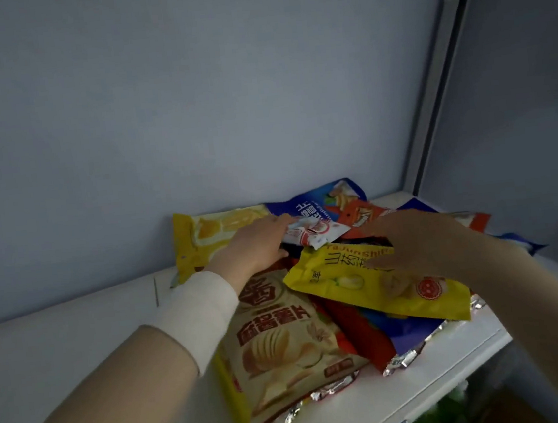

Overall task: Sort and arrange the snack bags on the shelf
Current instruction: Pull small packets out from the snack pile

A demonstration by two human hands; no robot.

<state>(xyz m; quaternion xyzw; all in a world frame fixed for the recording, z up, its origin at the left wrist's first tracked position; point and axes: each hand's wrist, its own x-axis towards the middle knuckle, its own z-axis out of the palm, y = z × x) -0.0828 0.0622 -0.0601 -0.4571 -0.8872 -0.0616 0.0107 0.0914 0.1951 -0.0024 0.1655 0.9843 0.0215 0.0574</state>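
Snack bags piled on white shelf, both hands placed in the pile.
Small white-red bag is pinched at its left edge by left hand; right hand is spread flat, rested on yellow bag just beside.

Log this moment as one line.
left hand: touching white-red packet | right hand: on front yellow bag | bags: piled on shelf
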